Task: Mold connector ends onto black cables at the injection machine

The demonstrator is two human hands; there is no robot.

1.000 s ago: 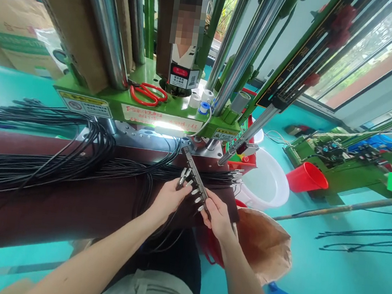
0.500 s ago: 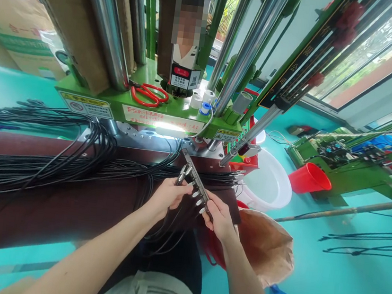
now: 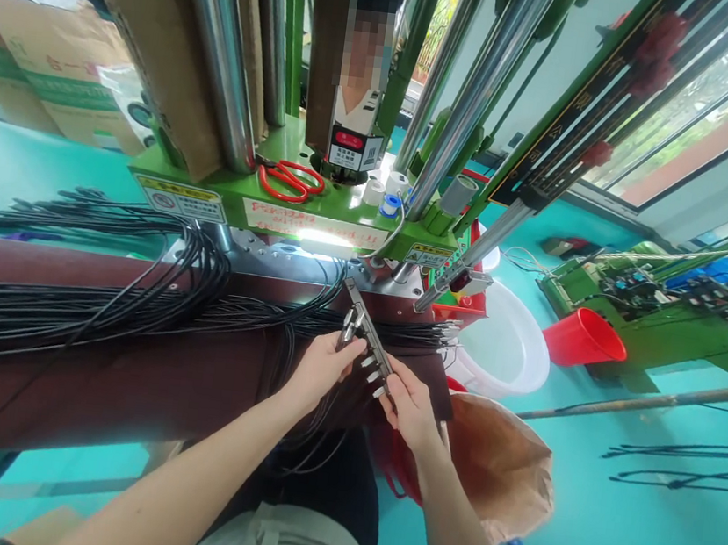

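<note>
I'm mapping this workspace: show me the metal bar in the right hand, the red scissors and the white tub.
Metal bar (image 3: 368,322): head view, middle of its length.
Red scissors (image 3: 291,180): head view, on the handles.
White tub (image 3: 507,339): head view, inner surface.

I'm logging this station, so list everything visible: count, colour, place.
Table: one, brown, foreground
Cables: many, black, across table
Metal bar: one, dark, centre
Connectors: several, silver, along bar
Press: one, green, behind table
Scissors: one, red-handled, on press
Spools: three, white and blue, on press
Tub: one, white, right floor
Bucket: one, red, right of tub
Paper sack: one, brown, right foreground
Cartons: several, brown, far left
Person: one, white top, behind press
Left grip: one, bare, at connectors
Right grip: one, bare, on bar
</note>
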